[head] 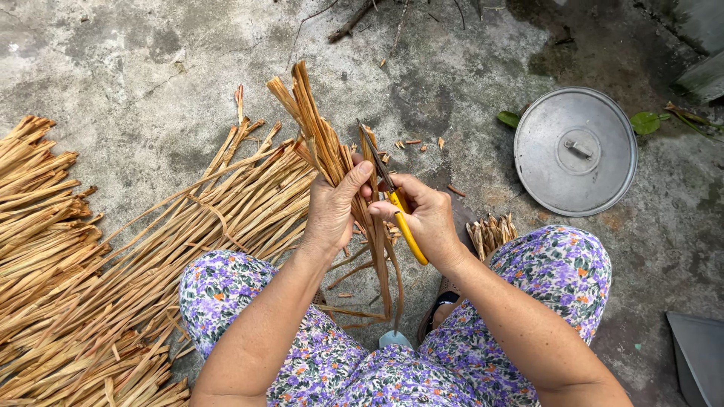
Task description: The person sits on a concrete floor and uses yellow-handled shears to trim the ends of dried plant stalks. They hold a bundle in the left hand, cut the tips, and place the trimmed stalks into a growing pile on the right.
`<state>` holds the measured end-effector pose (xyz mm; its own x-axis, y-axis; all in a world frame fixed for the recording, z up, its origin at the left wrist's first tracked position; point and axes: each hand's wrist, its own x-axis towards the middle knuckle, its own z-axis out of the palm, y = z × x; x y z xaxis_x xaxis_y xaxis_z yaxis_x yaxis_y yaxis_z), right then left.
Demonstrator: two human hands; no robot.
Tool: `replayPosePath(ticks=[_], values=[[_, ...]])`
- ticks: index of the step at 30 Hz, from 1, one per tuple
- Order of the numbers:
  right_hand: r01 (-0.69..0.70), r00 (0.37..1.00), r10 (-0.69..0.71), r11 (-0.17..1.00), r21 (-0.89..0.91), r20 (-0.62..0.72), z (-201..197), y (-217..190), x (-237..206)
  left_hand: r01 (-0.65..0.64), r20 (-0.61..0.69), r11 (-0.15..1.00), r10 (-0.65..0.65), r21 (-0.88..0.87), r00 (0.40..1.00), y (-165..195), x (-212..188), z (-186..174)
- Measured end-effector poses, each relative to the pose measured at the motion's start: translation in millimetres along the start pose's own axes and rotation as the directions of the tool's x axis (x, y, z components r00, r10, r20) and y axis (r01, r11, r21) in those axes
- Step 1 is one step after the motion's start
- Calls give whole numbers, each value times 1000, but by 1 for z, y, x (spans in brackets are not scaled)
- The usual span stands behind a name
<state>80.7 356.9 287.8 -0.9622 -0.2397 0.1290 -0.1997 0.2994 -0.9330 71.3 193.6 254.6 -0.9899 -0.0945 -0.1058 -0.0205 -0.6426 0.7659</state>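
Observation:
My left hand (332, 207) grips a bundle of dried tan reed strips (315, 120), whose ends fan upward past my fingers. My right hand (426, 215) holds yellow-handled scissors (396, 203); their dark blades point up and left, right beside the strip ends near my left thumb. Other strips hang down between my knees, which are in purple floral trousers (562, 264).
A large pile of dried strips (90, 264) covers the concrete floor at left. A round metal lid (575, 151) lies at upper right beside green leaves. Short cut strip pieces (492, 230) sit by my right knee. A grey container edge (697, 354) shows at lower right.

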Motion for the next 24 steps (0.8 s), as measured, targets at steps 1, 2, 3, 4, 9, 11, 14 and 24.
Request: replayPosePath(ticks=[1, 2, 3, 4, 9, 11, 14, 24], values=[[9, 1000, -9, 1000, 6, 2, 1, 1, 0, 17, -3, 1000, -17, 8, 1000, 0, 0, -1], [18, 1000, -18, 1000, 13, 5, 1, 3, 0, 34, -7, 999, -34, 15, 999, 0, 0, -2], [27, 1000, -27, 999, 20, 6, 1, 4, 0, 52, -9, 998, -51, 24, 999, 0, 1, -3], [-45, 999, 45, 995, 92, 2, 0, 5, 2, 47, 27, 998, -48, 52, 998, -1, -1, -3], [-156, 983, 181, 898, 412, -22, -10, 13, 13, 72, 123, 990, -87, 120, 989, 1, -9, 0], [-52, 995, 81, 930, 364, -65, -12, 14, 12, 87, 150, 989, -105, 119, 983, 5, -10, 1], [82, 995, -52, 926, 368, -91, -12, 14, 8, 137, 129, 975, -161, 176, 978, 4, -7, 4], [180, 981, -133, 892, 416, -139, -14, 17, 7, -98, 153, 675, -23, 732, 988, -29, -17, 19]])
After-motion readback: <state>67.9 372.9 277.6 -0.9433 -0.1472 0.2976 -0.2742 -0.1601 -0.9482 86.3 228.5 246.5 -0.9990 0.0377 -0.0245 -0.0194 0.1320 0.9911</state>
